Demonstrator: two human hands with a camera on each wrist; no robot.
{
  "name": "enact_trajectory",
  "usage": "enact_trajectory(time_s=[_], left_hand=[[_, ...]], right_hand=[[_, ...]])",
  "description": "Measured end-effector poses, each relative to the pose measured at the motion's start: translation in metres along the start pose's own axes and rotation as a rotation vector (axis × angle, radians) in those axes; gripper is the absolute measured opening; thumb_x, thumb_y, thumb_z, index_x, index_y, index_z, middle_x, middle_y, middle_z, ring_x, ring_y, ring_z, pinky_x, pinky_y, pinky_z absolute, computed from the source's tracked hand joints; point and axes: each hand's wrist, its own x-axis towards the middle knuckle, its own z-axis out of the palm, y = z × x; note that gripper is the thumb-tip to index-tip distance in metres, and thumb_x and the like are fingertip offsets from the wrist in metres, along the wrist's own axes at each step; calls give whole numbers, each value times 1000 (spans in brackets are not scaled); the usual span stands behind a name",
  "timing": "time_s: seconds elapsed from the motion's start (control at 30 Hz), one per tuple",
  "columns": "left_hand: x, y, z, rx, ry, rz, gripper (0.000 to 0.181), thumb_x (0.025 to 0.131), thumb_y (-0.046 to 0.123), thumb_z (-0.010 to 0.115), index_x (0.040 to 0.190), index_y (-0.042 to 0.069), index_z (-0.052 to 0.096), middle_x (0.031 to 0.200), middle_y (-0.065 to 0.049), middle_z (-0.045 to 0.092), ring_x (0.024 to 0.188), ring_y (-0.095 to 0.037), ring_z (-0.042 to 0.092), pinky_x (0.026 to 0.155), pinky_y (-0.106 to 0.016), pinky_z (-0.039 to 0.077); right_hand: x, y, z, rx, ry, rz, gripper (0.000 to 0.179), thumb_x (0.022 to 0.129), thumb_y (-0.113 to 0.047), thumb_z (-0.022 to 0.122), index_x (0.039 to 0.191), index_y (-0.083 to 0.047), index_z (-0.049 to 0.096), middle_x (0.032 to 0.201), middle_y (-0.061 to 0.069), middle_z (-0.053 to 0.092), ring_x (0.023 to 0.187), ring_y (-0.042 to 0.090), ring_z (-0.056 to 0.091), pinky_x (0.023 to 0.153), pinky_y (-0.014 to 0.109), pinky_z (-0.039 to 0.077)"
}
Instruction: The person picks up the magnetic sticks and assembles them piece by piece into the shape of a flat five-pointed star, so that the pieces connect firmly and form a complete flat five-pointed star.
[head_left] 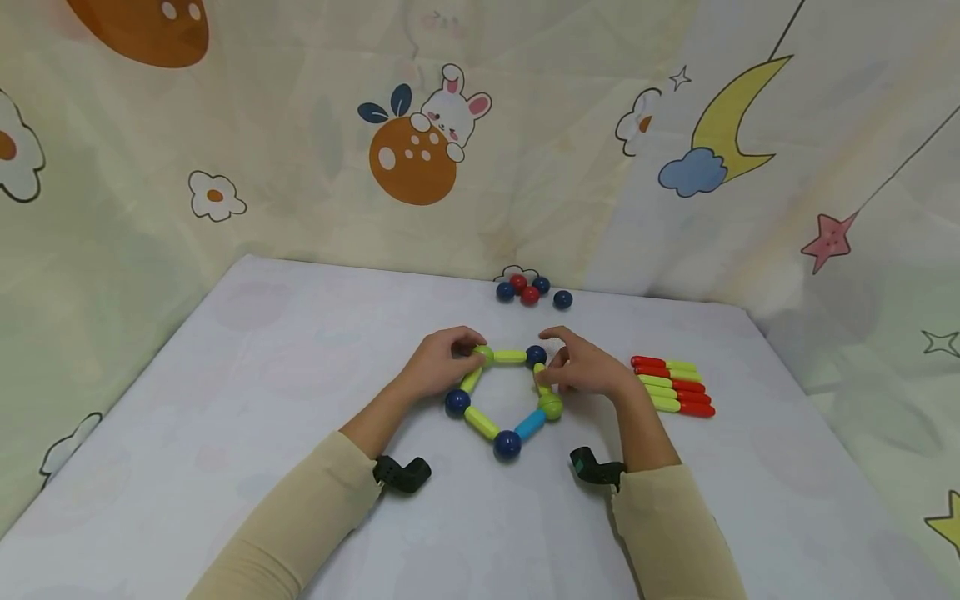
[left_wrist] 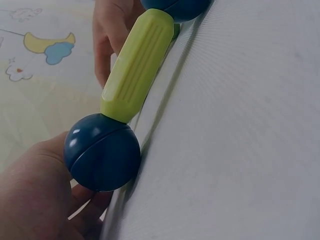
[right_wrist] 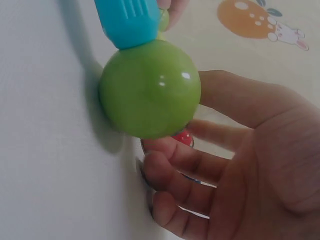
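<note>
A closed ring of balls joined by short rods lies on the table. My left hand (head_left: 442, 362) grips the ring's upper-left green ball (head_left: 486, 356). Near my left wrist is a dark blue ball (left_wrist: 102, 152) with a lime rod (left_wrist: 139, 65) attached. My right hand (head_left: 588, 367) is at the ring's right side, its thumb by the lime rod (head_left: 542, 380) and its index finger raised past a blue ball (head_left: 536, 356). In the right wrist view, a green ball (right_wrist: 150, 90) on a light blue rod (right_wrist: 129, 20) hides the thumb tip; the other fingers are loosely bent.
Loose red and blue balls (head_left: 529, 296) sit at the table's back edge. Several red and lime rods (head_left: 675, 387) lie in a stack to the right of my right hand. A patterned cloth (head_left: 300, 150) hangs behind the white table (head_left: 262, 375).
</note>
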Motion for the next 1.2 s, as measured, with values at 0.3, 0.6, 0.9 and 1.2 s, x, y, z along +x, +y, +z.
enact_trajectory(time_s=[0.3, 0.6, 0.9, 1.2], left_hand=[[1, 1, 0, 11, 14, 15, 29, 97, 28, 71, 123, 15, 72, 117, -2, 74, 112, -19, 66, 100, -41, 53], [-1, 2, 0, 15, 25, 19, 29, 97, 25, 71, 123, 14, 72, 117, -3, 74, 112, -20, 66, 101, -40, 53], [-2, 3, 1, 22, 29, 18, 29, 97, 24, 71, 125, 13, 72, 119, -4, 74, 114, -21, 67, 102, -41, 52], [-2, 4, 2, 28, 29, 16, 30, 98, 23, 70, 126, 12, 71, 121, -5, 74, 115, -22, 66, 103, -41, 52]], right_hand=[[2, -1, 0, -29, -23, -22, 64, 92, -30, 76, 147, -13, 47, 93, 8, 61, 78, 23, 57, 69, 30, 47], [1, -2, 0, 5, -70, -26, 64, 90, -28, 78, 144, -10, 46, 89, 8, 61, 77, 23, 58, 70, 30, 48], [1, -3, 1, 2, -69, -22, 65, 90, -28, 78, 144, -11, 46, 89, 8, 62, 78, 23, 58, 71, 30, 49], [2, -1, 0, 4, -72, -24, 66, 90, -29, 79, 144, -10, 45, 89, 8, 61, 77, 23, 58, 70, 30, 49]])
